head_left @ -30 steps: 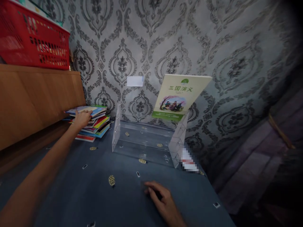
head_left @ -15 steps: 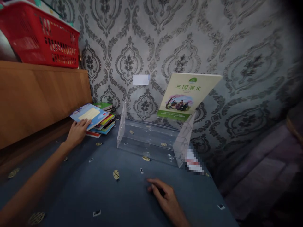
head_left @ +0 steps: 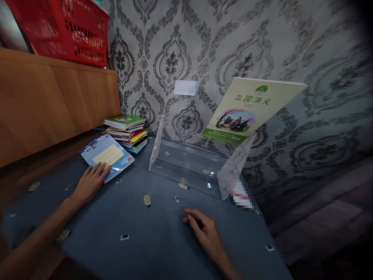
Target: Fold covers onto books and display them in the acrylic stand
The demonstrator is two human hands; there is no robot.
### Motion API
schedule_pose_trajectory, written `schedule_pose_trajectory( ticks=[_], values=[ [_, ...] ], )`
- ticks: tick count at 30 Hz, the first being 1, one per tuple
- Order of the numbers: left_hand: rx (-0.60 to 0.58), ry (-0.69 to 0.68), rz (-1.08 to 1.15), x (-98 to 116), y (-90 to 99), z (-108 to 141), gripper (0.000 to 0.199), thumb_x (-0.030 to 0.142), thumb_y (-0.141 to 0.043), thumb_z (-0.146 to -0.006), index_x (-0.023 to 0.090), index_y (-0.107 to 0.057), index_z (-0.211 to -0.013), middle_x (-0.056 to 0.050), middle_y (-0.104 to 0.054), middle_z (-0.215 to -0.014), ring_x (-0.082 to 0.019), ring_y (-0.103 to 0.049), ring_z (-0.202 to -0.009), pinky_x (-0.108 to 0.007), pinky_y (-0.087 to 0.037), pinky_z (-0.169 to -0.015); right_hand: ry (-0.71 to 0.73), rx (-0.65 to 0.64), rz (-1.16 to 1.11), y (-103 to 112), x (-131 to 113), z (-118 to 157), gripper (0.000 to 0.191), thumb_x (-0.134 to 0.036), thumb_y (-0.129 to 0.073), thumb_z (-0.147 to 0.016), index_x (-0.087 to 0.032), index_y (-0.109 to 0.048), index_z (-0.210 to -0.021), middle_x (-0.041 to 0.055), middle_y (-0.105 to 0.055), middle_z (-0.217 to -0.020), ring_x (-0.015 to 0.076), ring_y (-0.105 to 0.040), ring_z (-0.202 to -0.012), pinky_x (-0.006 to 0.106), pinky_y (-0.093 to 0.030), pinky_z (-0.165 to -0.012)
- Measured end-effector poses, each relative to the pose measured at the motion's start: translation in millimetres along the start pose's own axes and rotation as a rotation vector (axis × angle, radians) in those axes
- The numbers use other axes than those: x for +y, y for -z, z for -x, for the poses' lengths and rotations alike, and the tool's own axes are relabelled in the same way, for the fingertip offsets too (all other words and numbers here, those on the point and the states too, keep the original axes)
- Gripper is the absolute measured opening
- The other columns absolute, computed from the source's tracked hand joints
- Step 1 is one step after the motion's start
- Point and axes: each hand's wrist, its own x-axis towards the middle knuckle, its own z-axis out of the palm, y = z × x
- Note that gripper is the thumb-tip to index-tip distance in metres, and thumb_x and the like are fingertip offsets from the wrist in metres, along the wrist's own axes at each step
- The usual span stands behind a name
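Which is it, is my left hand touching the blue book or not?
Touching: the head view shows the left hand with its fingers on the cover of the blue book.

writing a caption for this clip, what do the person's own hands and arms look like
Both the left hand and the right hand are bare, with no gloves. No rings, watch or bracelet can be made out on either. No sleeve shows on the visible stretch of either forearm.
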Motion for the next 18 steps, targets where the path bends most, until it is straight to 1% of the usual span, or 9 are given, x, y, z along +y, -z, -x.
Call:
schedule_pose_trajectory(
  ticks=[3, 5, 8, 10, 12, 14, 18],
  values=[
    [-0.042, -0.042, 0.012, 3.2, 8.8, 19.4, 0.052, 0.010, -0.037, -0.093, 0.021, -0.064, -0.136, -0.017, -0.064, -0.141, -0.033, -0.056, -0.135, -0.052, -0.044, -0.110, -0.003, -0.007, 0.000, 0.2, -2.6, -0.1, 0.039, -0.048, -0.052, -0.093, -0.020, -0.079, -0.101, 0.0071, -0.078, -0.077, 0.0234, -0.075, -0.074, 0.033, -0.059, -0.071],
    [-0.076, -0.063, 0.021, 7.8, 15.1, 28.0, 0.048, 0.012, -0.038, -0.095, 0.021, -0.065, -0.134, -0.016, -0.067, -0.135, -0.033, -0.060, -0.130, -0.051, -0.048, -0.107, -0.005, -0.012, 0.002, 0.0, -4.0, 0.1, 0.038, -0.046, -0.052, -0.093, -0.020, -0.079, -0.101, 0.0067, -0.078, -0.077, 0.0231, -0.075, -0.074, 0.033, -0.059, -0.071],
    [-0.100, -0.085, 0.030, 20.3, 25.7, 36.1, 0.046, 0.011, -0.038, -0.096, 0.019, -0.067, -0.132, -0.017, -0.071, -0.129, -0.031, -0.066, -0.121, -0.045, -0.053, -0.100, -0.001, -0.010, 0.000, -0.1, -6.0, 0.6, 0.036, -0.044, -0.052, -0.093, -0.021, -0.078, -0.102, 0.0061, -0.078, -0.077, 0.0228, -0.075, -0.075, 0.033, -0.059, -0.072],
    [-0.093, -0.129, 0.017, 32.6, 33.3, 40.1, 0.045, 0.010, -0.040, -0.096, 0.018, -0.067, -0.131, -0.017, -0.071, -0.126, -0.031, -0.068, -0.117, -0.043, -0.055, -0.097, -0.002, -0.015, 0.001, 0.1, -7.2, 0.8, 0.035, -0.042, -0.052, -0.093, -0.021, -0.078, -0.102, 0.0059, -0.078, -0.078, 0.0227, -0.075, -0.076, 0.032, -0.059, -0.069],
    [-0.078, -0.202, 0.003, 48.4, 40.3, 44.4, 0.044, 0.008, -0.044, -0.095, 0.016, -0.067, -0.131, -0.017, -0.073, -0.123, -0.030, -0.069, -0.114, -0.042, -0.057, -0.094, 0.000, -0.025, 0.001, 0.1, -8.0, 1.0, 0.034, -0.040, -0.051, -0.093, -0.021, -0.078, -0.103, 0.0057, -0.078, -0.078, 0.0222, -0.075, -0.075, 0.031, -0.058, -0.067],
    [-0.042, -0.289, 0.030, 68.0, 45.9, 49.4, 0.043, 0.006, -0.047, -0.093, 0.017, -0.068, -0.130, -0.016, -0.073, -0.123, -0.029, -0.070, -0.113, -0.040, -0.057, -0.094, 0.012, -0.025, 0.003, -0.5, -7.9, 1.2, 0.032, -0.037, -0.051, -0.093, -0.021, -0.078, -0.102, 0.0054, -0.078, -0.078, 0.0218, -0.075, -0.075, 0.031, -0.058, -0.067],
    [0.080, -0.509, 0.172, 118.9, 54.2, 60.2, 0.038, 0.011, -0.051, -0.096, 0.016, -0.066, -0.130, -0.013, -0.072, -0.129, -0.026, -0.065, -0.124, -0.038, -0.052, -0.104, 0.052, -0.018, 0.011, -2.7, -6.1, 2.0, 0.029, -0.032, -0.052, -0.094, -0.022, -0.077, -0.103, 0.0053, -0.079, -0.082, 0.0212, -0.074, -0.077, 0.032, -0.058, -0.070]
  ],
)
